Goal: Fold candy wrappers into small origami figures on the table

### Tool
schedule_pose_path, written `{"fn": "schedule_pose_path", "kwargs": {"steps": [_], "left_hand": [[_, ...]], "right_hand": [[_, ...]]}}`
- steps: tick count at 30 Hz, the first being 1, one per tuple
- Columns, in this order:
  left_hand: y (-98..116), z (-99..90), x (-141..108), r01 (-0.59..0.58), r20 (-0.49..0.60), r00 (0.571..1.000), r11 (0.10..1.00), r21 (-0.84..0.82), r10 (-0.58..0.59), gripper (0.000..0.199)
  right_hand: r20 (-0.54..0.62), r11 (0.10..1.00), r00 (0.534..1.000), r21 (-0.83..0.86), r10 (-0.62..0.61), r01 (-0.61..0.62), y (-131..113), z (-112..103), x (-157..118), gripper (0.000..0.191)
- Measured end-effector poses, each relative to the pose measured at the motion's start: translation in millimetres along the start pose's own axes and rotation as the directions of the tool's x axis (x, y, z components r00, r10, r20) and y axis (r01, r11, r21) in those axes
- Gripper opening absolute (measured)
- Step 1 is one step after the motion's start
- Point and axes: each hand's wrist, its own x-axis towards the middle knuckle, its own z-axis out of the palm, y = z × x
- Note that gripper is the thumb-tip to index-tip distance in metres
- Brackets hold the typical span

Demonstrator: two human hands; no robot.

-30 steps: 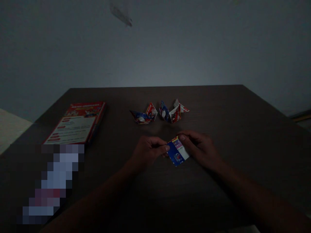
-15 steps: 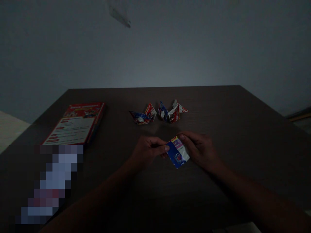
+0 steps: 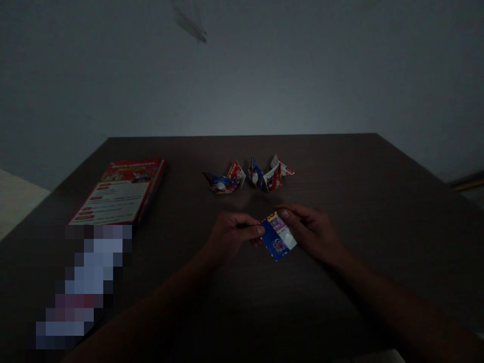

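A small folded piece of printed paper (image 3: 279,237), blue with white, purple and yellow parts, is held above the table between both hands. My left hand (image 3: 234,234) pinches its left corner between thumb and fingers. On the upper right side, my right hand (image 3: 312,229) grips it, the thumb lying on top. Beyond the hands stand two folded paper figures with pointed tips: a blue and red one (image 3: 225,182) on the left and a blue, white and red one (image 3: 270,176) on the right.
The dark brown table (image 3: 340,171) reaches back to a grey wall (image 3: 242,65). At the left lies a stack of red and white printed sheets (image 3: 117,194). Nearer me on that side, a blurred-out pale patch (image 3: 91,272) covers something I cannot make out.
Both hands keep the same hold on the folded paper. The whole view has shifted very slightly; otherwise nothing has visibly moved.
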Motion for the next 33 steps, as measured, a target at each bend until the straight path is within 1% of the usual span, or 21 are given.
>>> {"fn": "schedule_pose_path", "kwargs": {"steps": [2, 4, 6, 9, 11, 15, 17, 21, 25, 27, 33], "left_hand": [[-1, -2.4, 1, -0.004, -0.023, 1.000, 1.000, -0.008, 0.004, 0.009], [-3, -5.2, 3, -0.012, -0.050, 0.999, 1.000, -0.014, 0.011, 0.010], [-4, -7.3, 5, -0.018, -0.089, 0.996, 0.998, -0.055, 0.013, 0.011], [-4, -8.1, 7, -0.006, -0.146, 0.989, 0.981, -0.194, -0.022, 0.011], [-2, -7.5, 7, 0.004, -0.159, 0.986, 0.961, -0.278, -0.050, 0.010], [2, -5.4, 5, 0.016, -0.155, 0.985, 0.938, -0.348, -0.074, 0.009], [3, -4.3, 4, 0.026, -0.146, 0.986, 0.931, -0.364, -0.084, 0.009], [2, -1.2, 3, 0.048, -0.137, 0.984, 0.917, -0.396, -0.111, 0.010], [3, 2.2, 1, 0.082, -0.108, 0.984, 0.904, -0.419, -0.140, 0.008], [4, 3.5, 0, 0.089, -0.097, 0.985, 0.902, -0.422, -0.143, 0.007], [6, 5.8, -2, 0.108, -0.089, 0.983, 0.900, -0.422, -0.160, 0.008]], "right_hand": [[0.014, 1.000, 1.000, 0.010, 0.004, -0.004, 2, 0, 0, 0.024], [0.009, 1.000, 1.000, 0.027, -0.007, 0.006, 5, -1, 0, 0.029], [0.002, 0.999, 1.000, 0.040, -0.029, 0.029, 8, -2, -1, 0.035], [-0.005, 0.993, 0.993, 0.003, -0.116, 0.116, 11, -6, -1, 0.034], [0.028, 0.980, 0.982, -0.064, -0.188, 0.190, 11, -8, -1, 0.033], [0.057, 0.922, 0.932, -0.138, -0.358, 0.363, 8, -8, 2, 0.035], [0.053, 0.890, 0.906, -0.175, -0.419, 0.422, 7, -6, 4, 0.035], [0.041, 0.822, 0.870, -0.307, -0.492, 0.479, 6, -3, 6, 0.034], [0.104, 0.691, 0.793, -0.432, -0.600, 0.579, 6, -2, 6, 0.033], [0.134, 0.637, 0.763, -0.470, -0.632, 0.611, 6, -2, 6, 0.034], [0.194, 0.531, 0.714, -0.545, -0.673, 0.649, 5, -3, 6, 0.031]]}}
